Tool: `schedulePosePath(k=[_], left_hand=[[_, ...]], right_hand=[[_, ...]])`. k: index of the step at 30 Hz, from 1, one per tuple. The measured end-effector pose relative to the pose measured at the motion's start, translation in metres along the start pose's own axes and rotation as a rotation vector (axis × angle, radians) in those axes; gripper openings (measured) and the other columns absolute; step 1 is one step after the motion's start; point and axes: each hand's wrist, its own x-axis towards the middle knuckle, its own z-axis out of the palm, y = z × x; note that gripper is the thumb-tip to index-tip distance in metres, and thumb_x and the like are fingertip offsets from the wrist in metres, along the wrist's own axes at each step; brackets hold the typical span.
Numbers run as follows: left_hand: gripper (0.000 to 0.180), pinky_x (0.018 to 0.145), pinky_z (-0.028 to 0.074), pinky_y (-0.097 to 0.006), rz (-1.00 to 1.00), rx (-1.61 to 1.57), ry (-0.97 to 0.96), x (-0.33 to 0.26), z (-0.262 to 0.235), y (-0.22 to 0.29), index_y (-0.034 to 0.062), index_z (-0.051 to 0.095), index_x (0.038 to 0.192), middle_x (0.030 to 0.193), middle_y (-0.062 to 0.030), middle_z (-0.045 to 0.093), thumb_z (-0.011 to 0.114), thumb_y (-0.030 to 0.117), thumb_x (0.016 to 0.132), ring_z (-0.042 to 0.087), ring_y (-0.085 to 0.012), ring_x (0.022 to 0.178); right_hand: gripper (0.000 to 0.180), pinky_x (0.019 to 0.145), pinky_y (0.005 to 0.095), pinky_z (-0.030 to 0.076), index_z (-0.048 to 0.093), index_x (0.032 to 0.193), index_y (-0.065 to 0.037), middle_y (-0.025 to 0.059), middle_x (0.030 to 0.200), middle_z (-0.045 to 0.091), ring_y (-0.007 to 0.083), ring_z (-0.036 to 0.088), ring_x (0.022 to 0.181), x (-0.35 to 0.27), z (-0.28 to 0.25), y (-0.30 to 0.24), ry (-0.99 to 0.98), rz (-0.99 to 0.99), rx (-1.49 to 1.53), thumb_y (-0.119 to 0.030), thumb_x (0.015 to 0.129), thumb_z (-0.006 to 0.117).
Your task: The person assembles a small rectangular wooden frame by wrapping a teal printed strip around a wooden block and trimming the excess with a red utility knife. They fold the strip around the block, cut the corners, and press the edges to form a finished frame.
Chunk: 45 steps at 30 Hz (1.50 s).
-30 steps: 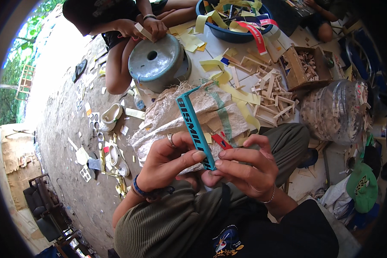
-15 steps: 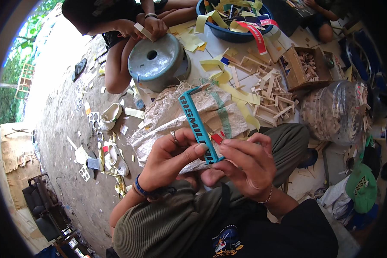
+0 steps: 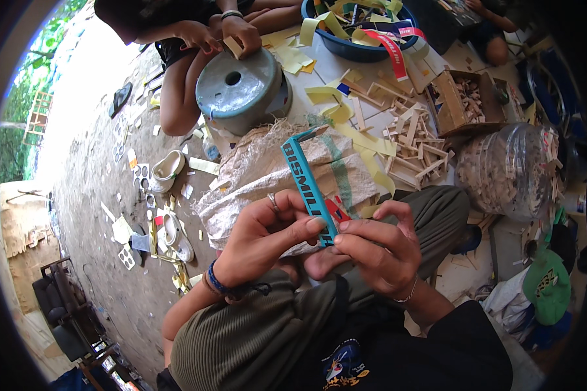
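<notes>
Between my two hands is a slim wooden frame piece (image 3: 300,173), its long outer face covered with a teal sticker strip bearing dark lettering. It stands tilted, with a short arm bent back at its far end. My left hand (image 3: 267,228) pinches it from the left, thumb lying against the lettered face. On the near end, my right hand (image 3: 385,251) has its thumb and fingertips closed about the corner, which they partly hide. A small red piece (image 3: 336,210) shows just behind the frame; whether it touches the frame I cannot tell. Beneath spreads a pale woven sack (image 3: 241,189).
Ahead, another person's hand (image 3: 241,36) holds a wooden piece on a grey metal drum (image 3: 241,88). A blue basin (image 3: 352,52) holds sticker strips. Loose wooden frames (image 3: 414,143), a cardboard box (image 3: 447,107) and a clear plastic jar (image 3: 502,173) lie right. Clogs (image 3: 167,165) lie left.
The far end of the teal frame has swung slightly right. My right thumb has moved up over its near corner. The other person's wooden piece has shifted right on the drum.
</notes>
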Motion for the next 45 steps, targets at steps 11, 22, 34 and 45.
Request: schedulePosePath(k=[11, 22, 34, 45], left_hand=[[0.019, 0.090, 0.052, -0.029, 0.032, -0.010, 0.010, 0.000, 0.001, 0.001, -0.0006, 0.061, 0.116, 0.107, -0.0055, 0.069, 0.066, 0.006, 0.098, 0.064, -0.0105, 0.099], [0.019, 0.061, 0.058, -0.020, 0.133, 0.089, -0.032, -0.005, -0.001, 0.001, -0.0020, 0.062, 0.114, 0.101, -0.0080, 0.071, 0.066, 0.003, 0.097, 0.069, -0.0108, 0.086], [0.019, 0.063, 0.058, -0.021, 0.154, 0.033, -0.065, -0.007, 0.001, 0.001, -0.0018, 0.060, 0.115, 0.102, -0.0088, 0.070, 0.065, 0.002, 0.097, 0.071, -0.0131, 0.087], [0.019, 0.083, 0.051, -0.026, 0.044, -0.085, 0.057, 0.002, 0.002, -0.002, 0.0013, 0.061, 0.112, 0.102, -0.0033, 0.068, 0.066, 0.015, 0.100, 0.063, -0.0083, 0.094]], right_hand=[[0.031, 0.082, 0.0348, 0.047, 0.071, 0.104, -0.013, -0.0004, 0.104, 0.072, 0.0134, 0.067, 0.095, 0.006, 0.009, -0.001, 0.139, 0.150, 0.158, -0.024, 0.078, 0.083], [0.027, 0.087, 0.0371, 0.045, 0.068, 0.101, -0.010, 0.0008, 0.099, 0.070, 0.0162, 0.066, 0.092, 0.017, -0.008, -0.003, -0.089, 0.179, 0.210, -0.023, 0.080, 0.080], [0.026, 0.091, 0.0392, 0.043, 0.064, 0.103, -0.009, 0.0033, 0.105, 0.067, 0.0201, 0.064, 0.095, 0.018, -0.010, 0.005, -0.209, 0.219, 0.458, -0.016, 0.083, 0.078], [0.020, 0.082, 0.0330, 0.050, 0.065, 0.100, -0.003, 0.0089, 0.098, 0.068, 0.0233, 0.066, 0.088, 0.014, 0.004, 0.008, -0.107, 0.404, 0.568, -0.011, 0.085, 0.078]])
